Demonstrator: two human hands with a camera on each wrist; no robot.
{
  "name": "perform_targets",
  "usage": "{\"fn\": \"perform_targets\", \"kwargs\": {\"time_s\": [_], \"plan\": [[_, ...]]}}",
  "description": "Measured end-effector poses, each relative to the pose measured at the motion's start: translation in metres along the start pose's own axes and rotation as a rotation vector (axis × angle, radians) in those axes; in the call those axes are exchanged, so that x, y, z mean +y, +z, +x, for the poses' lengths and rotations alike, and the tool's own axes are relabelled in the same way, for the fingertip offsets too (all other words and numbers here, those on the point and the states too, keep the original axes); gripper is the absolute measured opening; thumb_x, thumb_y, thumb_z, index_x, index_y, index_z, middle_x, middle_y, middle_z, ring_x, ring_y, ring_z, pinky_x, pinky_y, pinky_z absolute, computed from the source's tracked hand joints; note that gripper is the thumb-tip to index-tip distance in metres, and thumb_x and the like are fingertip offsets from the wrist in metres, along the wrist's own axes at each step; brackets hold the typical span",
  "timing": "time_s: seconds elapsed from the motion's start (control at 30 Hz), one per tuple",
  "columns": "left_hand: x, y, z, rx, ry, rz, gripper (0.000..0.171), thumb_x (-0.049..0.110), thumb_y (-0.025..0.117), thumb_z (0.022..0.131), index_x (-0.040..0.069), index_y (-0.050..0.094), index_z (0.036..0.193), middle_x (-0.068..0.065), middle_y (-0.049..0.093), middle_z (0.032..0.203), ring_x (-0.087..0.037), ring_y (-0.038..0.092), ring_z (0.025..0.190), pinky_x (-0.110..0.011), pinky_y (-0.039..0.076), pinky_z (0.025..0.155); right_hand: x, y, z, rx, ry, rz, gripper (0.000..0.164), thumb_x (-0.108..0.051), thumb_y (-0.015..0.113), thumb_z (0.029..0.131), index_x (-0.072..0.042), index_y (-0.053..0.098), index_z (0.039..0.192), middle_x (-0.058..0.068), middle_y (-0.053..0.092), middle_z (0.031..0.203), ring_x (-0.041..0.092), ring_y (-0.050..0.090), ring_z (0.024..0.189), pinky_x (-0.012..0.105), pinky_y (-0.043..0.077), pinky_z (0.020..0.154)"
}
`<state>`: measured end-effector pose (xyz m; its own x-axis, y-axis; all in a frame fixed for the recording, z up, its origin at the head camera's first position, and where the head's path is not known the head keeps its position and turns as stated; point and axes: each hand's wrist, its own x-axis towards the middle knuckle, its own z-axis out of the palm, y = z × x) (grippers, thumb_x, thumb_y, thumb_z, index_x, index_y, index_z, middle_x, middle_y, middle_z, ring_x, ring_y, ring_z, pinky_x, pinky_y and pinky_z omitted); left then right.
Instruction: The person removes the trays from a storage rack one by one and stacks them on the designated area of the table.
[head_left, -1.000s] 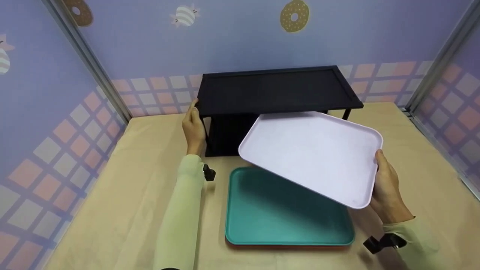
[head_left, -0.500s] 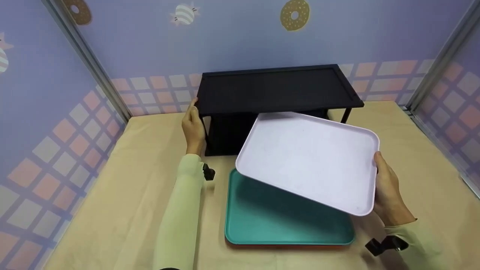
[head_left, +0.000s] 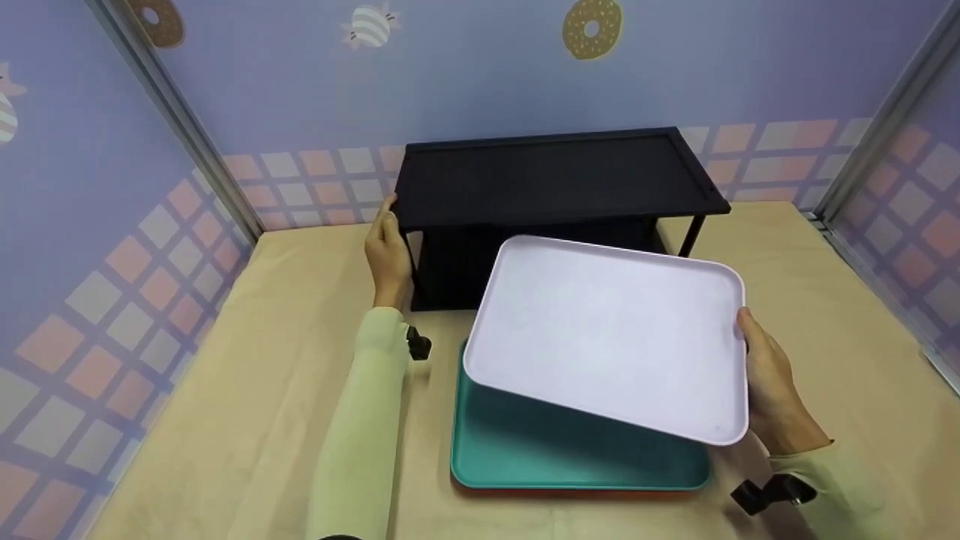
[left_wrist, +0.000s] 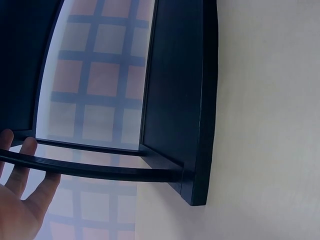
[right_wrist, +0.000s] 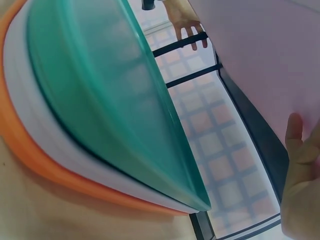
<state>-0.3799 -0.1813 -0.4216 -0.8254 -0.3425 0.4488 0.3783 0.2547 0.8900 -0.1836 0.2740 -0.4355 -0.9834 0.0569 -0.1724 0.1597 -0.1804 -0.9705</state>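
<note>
My right hand grips the right edge of a pale lavender tray, thumb on the rim. The tray is tilted in front of the rack, overlapping a teal tray below it. In the right wrist view the fingers support the tray's pinkish underside. My left hand rests against the left end of a black two-level rack. Its spread, fairly straight fingers touch the rack's post in the left wrist view.
Under the teal tray lie a whitish tray and an orange tray, stacked on the cloth-covered table. A patterned wall stands behind the rack, with side walls at left and right.
My right hand has drawn the lavender tray toward me and slightly left, turning it straighter. Its far edge has come out from under the rack's top. The left hand stays put.
</note>
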Motion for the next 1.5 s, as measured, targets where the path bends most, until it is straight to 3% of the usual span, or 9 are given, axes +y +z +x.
{"fn": "perform_targets", "kwargs": {"time_s": [0.2, 0.3, 0.5, 0.7, 0.93, 1.03, 1.13, 1.37, 1.5], "plan": [[0.0, 0.001, 0.0, 0.005, -0.007, 0.005, 0.044, 0.025, 0.033, 0.113, 0.015, 0.057, 0.148, -0.003, 0.052, 0.154, -0.007, 0.026, 0.051, -0.025, 0.033, 0.068, 0.002, 0.0, 0.001, -0.017, -0.002, -0.033, 0.06, -0.06, 0.037, 0.105, -0.02, 0.035, 0.149, -0.008, 0.059, 0.106, 0.007, 0.059, 0.096, 0.026, 0.051, 0.083], [0.0, 0.001, 0.001, 0.001, 0.008, 0.008, 0.044, 0.023, 0.032, 0.113, 0.012, 0.056, 0.148, -0.005, 0.051, 0.154, -0.007, 0.025, 0.05, -0.028, 0.033, 0.069, 0.003, -0.001, 0.001, -0.019, 0.003, -0.056, 0.071, -0.061, 0.037, 0.104, -0.016, 0.025, 0.158, -0.009, 0.056, 0.112, 0.006, 0.055, 0.102, 0.025, 0.049, 0.087], [-0.001, 0.001, 0.001, 0.007, 0.009, 0.011, 0.045, 0.024, 0.032, 0.113, 0.012, 0.057, 0.148, -0.013, 0.066, 0.116, -0.005, 0.023, 0.048, -0.025, 0.029, 0.059, 0.006, 0.0, 0.001, -0.028, 0.01, -0.079, 0.069, -0.061, 0.037, 0.105, -0.015, 0.029, 0.155, -0.01, 0.058, 0.111, 0.005, 0.057, 0.101, 0.024, 0.05, 0.087], [-0.001, 0.001, 0.0, 0.007, 0.003, 0.015, 0.044, 0.023, 0.032, 0.112, 0.015, 0.058, 0.147, -0.008, 0.045, 0.077, -0.004, 0.023, 0.047, -0.022, 0.025, 0.054, 0.006, 0.001, 0.003, -0.022, 0.034, -0.095, 0.059, -0.061, 0.037, 0.105, -0.017, 0.037, 0.145, -0.01, 0.062, 0.102, 0.005, 0.062, 0.094, 0.025, 0.052, 0.083], [-0.002, 0.001, 0.0, 0.019, 0.006, 0.028, 0.044, 0.023, 0.032, 0.113, 0.014, 0.058, 0.148, -0.011, 0.061, 0.102, -0.003, 0.023, 0.048, -0.022, 0.025, 0.054, 0.009, 0.002, 0.004, -0.052, 0.06, -0.132, 0.077, -0.063, 0.037, 0.104, -0.01, 0.023, 0.158, -0.009, 0.06, 0.107, 0.005, 0.061, 0.096, 0.025, 0.052, 0.085], [-0.002, 0.0, -0.001, 0.025, 0.007, 0.031, 0.044, 0.024, 0.032, 0.113, 0.016, 0.058, 0.147, 0.002, 0.057, 0.078, -0.004, 0.021, 0.048, -0.023, 0.024, 0.053, 0.012, 0.002, 0.005, -0.095, 0.036, -0.124, 0.069, -0.062, 0.035, 0.105, -0.013, 0.03, 0.154, -0.006, 0.06, 0.108, 0.008, 0.063, 0.095, 0.027, 0.054, 0.084], [-0.001, 0.0, -0.001, 0.027, 0.006, 0.03, 0.043, 0.024, 0.033, 0.113, 0.017, 0.058, 0.147, 0.006, 0.029, 0.06, -0.004, 0.021, 0.048, -0.024, 0.024, 0.053, 0.013, 0.004, 0.005, -0.115, 0.029, -0.132, 0.066, -0.062, 0.034, 0.105, -0.015, 0.034, 0.15, -0.003, 0.06, 0.108, 0.01, 0.063, 0.094, 0.029, 0.054, 0.083], [-0.001, 0.0, -0.001, 0.012, 0.006, 0.009, 0.044, 0.026, 0.033, 0.113, 0.016, 0.057, 0.148, 0.009, 0.039, 0.066, -0.005, 0.023, 0.048, -0.026, 0.03, 0.061, 0.016, 0.005, 0.005, -0.116, 0.041, -0.146, 0.067, -0.062, 0.033, 0.105, -0.012, 0.034, 0.151, -0.003, 0.064, 0.104, 0.011, 0.066, 0.091, 0.031, 0.056, 0.081], [-0.001, 0.0, -0.001, 0.004, 0.011, 0.016, 0.044, 0.025, 0.032, 0.113, 0.017, 0.058, 0.147, 0.007, 0.029, 0.057, -0.005, 0.022, 0.046, -0.024, 0.026, 0.053, 0.019, 0.005, 0.005, -0.125, 0.04, -0.135, 0.061, -0.06, 0.034, 0.106, -0.013, 0.04, 0.144, -0.003, 0.066, 0.1, 0.011, 0.067, 0.089, 0.031, 0.057, 0.079]]}}
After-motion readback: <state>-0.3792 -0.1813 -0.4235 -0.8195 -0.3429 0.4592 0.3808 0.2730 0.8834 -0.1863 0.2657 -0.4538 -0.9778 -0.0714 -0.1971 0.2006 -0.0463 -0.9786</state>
